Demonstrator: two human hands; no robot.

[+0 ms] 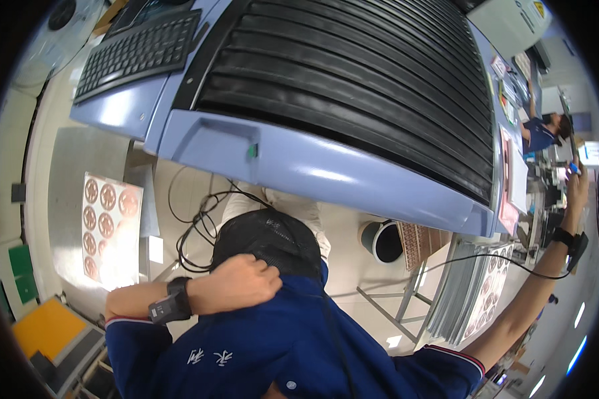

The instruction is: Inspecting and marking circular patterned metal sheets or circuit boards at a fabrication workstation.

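My left hand [245, 284] lies in front of my body with its fingers curled inward. It rests against a black mesh item [266, 241], like a cap or pouch, over my lap. The inside of that hand is hidden. Stretched far out to the right is my right arm. At its end, my right hand [577, 191] is raised near the picture's rim, its fingers bent around a small blue thing [574, 169] too small to name. Before me stands a large blue-grey machine [326, 169] with a bed of black slats [353, 73].
A black keyboard [136, 56] sits on the machine's left side. Sheets with copper-coloured round patterns [112, 229] lie at left; a stack of panels [469, 292] stands at right. Black cables [196, 229] hang below. A bin [385, 243] is underneath. A co-worker [542, 132] is at far right.
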